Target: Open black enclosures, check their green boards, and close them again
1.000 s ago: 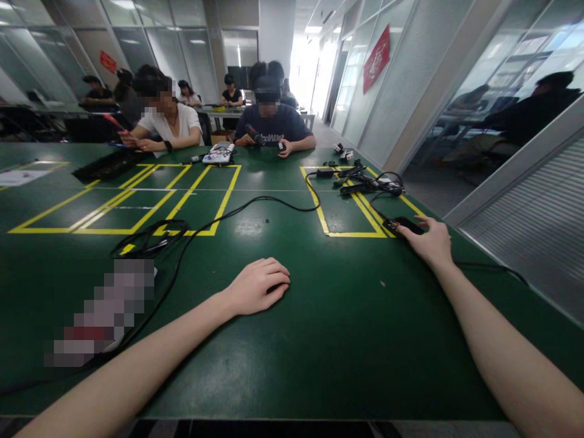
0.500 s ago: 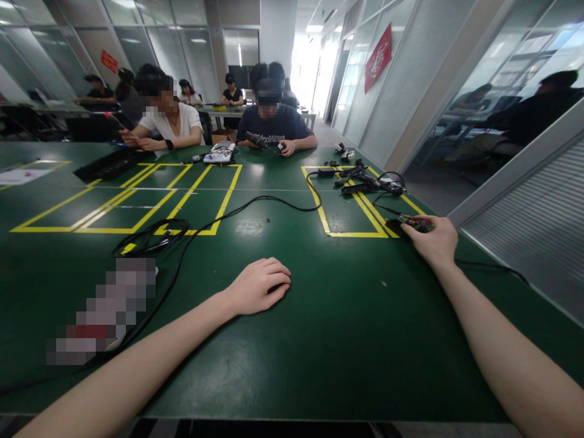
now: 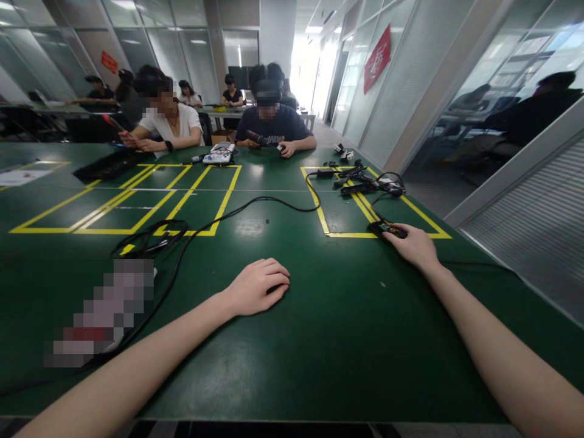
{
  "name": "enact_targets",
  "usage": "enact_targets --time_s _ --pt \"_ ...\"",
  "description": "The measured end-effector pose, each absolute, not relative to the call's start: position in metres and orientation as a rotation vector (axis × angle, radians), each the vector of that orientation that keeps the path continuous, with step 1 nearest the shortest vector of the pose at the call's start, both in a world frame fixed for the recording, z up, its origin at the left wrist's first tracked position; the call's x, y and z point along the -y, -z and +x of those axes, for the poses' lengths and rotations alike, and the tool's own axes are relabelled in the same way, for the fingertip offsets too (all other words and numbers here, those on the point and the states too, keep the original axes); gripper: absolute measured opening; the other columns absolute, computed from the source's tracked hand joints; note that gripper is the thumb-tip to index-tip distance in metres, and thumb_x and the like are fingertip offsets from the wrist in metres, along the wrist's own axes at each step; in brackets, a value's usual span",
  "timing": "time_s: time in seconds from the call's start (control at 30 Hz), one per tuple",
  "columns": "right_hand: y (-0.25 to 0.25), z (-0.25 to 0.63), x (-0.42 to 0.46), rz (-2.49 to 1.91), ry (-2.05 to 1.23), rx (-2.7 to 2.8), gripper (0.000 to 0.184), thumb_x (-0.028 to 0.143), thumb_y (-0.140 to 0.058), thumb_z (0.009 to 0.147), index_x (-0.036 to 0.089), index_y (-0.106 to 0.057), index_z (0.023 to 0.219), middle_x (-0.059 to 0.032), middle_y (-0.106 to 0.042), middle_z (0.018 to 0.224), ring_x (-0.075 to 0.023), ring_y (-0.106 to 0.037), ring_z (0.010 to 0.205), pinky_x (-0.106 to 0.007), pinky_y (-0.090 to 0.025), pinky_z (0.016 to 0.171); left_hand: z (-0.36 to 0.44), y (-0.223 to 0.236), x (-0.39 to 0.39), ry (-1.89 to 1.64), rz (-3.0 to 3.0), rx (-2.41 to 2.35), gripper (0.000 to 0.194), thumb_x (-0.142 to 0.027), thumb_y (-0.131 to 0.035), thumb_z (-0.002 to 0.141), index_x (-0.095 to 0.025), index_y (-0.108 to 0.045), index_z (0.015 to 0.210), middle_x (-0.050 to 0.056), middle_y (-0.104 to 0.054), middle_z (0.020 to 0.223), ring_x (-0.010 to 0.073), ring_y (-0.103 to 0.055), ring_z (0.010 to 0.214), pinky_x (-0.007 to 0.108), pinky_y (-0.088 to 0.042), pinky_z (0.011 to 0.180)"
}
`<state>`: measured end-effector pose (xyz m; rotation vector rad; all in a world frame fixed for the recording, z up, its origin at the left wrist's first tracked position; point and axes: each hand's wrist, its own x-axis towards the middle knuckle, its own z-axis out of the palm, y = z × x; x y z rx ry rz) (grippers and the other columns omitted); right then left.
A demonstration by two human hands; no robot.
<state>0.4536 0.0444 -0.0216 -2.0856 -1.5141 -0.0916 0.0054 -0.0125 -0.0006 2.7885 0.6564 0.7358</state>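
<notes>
My left hand point(image 3: 259, 286) rests palm down on the green table point(image 3: 319, 340). Its fingers are loosely bent, the thumb is apart from them, and nothing shows in it. Further right, my right hand point(image 3: 416, 244) grips a small dark circuit board with coloured wires point(image 3: 391, 229) between thumb and fingers. The board is low over the front strip of a yellow tape frame point(image 3: 351, 235), and its right side is hidden by the hand. From its far side a thin black cable runs toward a pile of black cables and adapters point(image 3: 358, 182).
A long black cord point(image 3: 260, 199) crosses the table to a coil point(image 3: 155, 238) at left, near a blurred-out object point(image 3: 109, 310). A white power strip point(image 3: 219, 154) and a black tray point(image 3: 112, 167) lie farther back. Two people sit across the table; a glass partition stands at right.
My right hand has moved left with the circuit board, which now covers part of the tape frame's front strip. My left hand has stayed in place.
</notes>
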Motion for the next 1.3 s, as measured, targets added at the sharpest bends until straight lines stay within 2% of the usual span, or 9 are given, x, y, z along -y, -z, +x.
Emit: enact_targets --time_s 0.1,0.23,0.37,0.53,0.63,0.83,1.03,1.2,1.3 --pt "0.018 0.411 -0.041 -2.047 -0.016 1.616 0.045 0.048 -0.067 0.083 0.018 -0.078 0.116 -0.0147 -0.079 0.107 -0.0348 -0.073 0.095 -0.042 -0.057 0.074 0.006 0.0 0.013 -0.748 2.793 -0.651 0.02 -0.024 -0.053 0.103 -0.019 -0.072 0.102 0.007 -0.076 0.106 0.0208 -0.07 0.1 0.036 -0.056 0.089" --pt "0.017 0.348 -0.025 -1.681 -0.173 1.902 0.038 0.04 -0.069 0.085 0.02 -0.075 0.117 -0.012 -0.077 0.114 -0.0311 -0.072 0.102 -0.041 -0.058 0.085 0.006 -0.001 0.013 -0.806 2.792 -0.708 0.021 -0.024 -0.054 0.102 -0.019 -0.068 0.116 0.009 -0.074 0.118 0.0231 -0.069 0.108 0.039 -0.057 0.093" --pt "0.013 0.292 0.006 -1.196 -0.379 2.25 0.031 0.032 -0.066 0.091 0.021 -0.071 0.12 -0.0074 -0.075 0.104 -0.0229 -0.072 0.09 -0.034 -0.057 0.08 0.006 -0.003 0.014 -0.95 2.771 -0.777 0.032 -0.029 -0.058 0.1 -0.02 -0.062 0.131 0.014 -0.067 0.135 0.0271 -0.064 0.122 0.045 -0.054 0.102" --pt "0.001 0.258 0.033 -0.804 -0.52 2.427 0.032 0.028 -0.068 0.092 0.021 -0.067 0.123 -0.0078 -0.072 0.104 -0.0208 -0.07 0.089 -0.03 -0.055 0.076 0.006 -0.004 0.015 -0.927 2.728 -0.656 0.026 -0.035 -0.065 0.095 -0.019 -0.069 0.115 0.009 -0.076 0.103 0.0225 -0.07 0.097 0.038 -0.056 0.089" --pt "-0.001 0.258 0.034 -0.782 -0.565 2.392 0.032 0.03 -0.067 0.093 0.021 -0.067 0.124 -0.0064 -0.072 0.1 -0.02 -0.069 0.085 -0.03 -0.055 0.075 0.005 -0.002 0.015 -0.901 2.722 -0.643 0.027 -0.039 -0.069 0.092 -0.019 -0.071 0.11 0.007 -0.075 0.095 0.0219 -0.069 0.091 0.038 -0.056 0.088" --pt "0.003 0.263 0.03 -0.878 -0.504 2.32 0.034 0.03 -0.066 0.092 0.023 -0.067 0.126 -0.0054 -0.074 0.101 -0.0167 -0.064 0.07 -0.029 -0.054 0.069 0.005 -0.002 0.015 -0.79 2.713 -0.823 0.047 -0.047 -0.077 0.085 -0.02 -0.069 0.122 0.012 -0.074 0.114 0.029 -0.067 0.112 0.046 -0.054 0.1" --pt "0.006 0.258 0.028 -0.884 -0.48 2.259 0.028 0.029 -0.067 0.092 0.023 -0.069 0.12 -0.009 -0.073 0.114 -0.0234 -0.072 0.1 -0.036 -0.058 0.087 0.006 0.0 0.013 -0.773 2.724 -0.834 0.053 -0.045 -0.076 0.086 -0.02 -0.063 0.132 0.015 -0.068 0.137 0.0334 -0.059 0.131 0.053 -0.049 0.11" --pt "0.005 0.256 0.027 -0.935 -0.455 2.266 0.026 0.028 -0.069 0.091 0.023 -0.07 0.116 -0.0088 -0.072 0.113 -0.0238 -0.072 0.102 -0.038 -0.058 0.089 0.008 -0.002 0.013 -0.809 2.712 -0.847 0.028 -0.036 -0.064 0.097 -0.02 -0.067 0.121 0.011 -0.072 0.123 0.0283 -0.062 0.12 0.046 -0.055 0.103" --pt "0.005 0.257 0.027 -0.937 -0.442 2.27 0.036 0.03 -0.073 0.087 0.023 -0.068 0.122 -0.0094 -0.072 0.115 -0.0247 -0.071 0.103 -0.038 -0.059 0.088 0.008 -0.001 0.013 -0.808 2.712 -0.855 0.02 -0.03 -0.062 0.098 -0.021 -0.069 0.114 0.011 -0.071 0.118 0.0261 -0.063 0.113 0.043 -0.058 0.097"
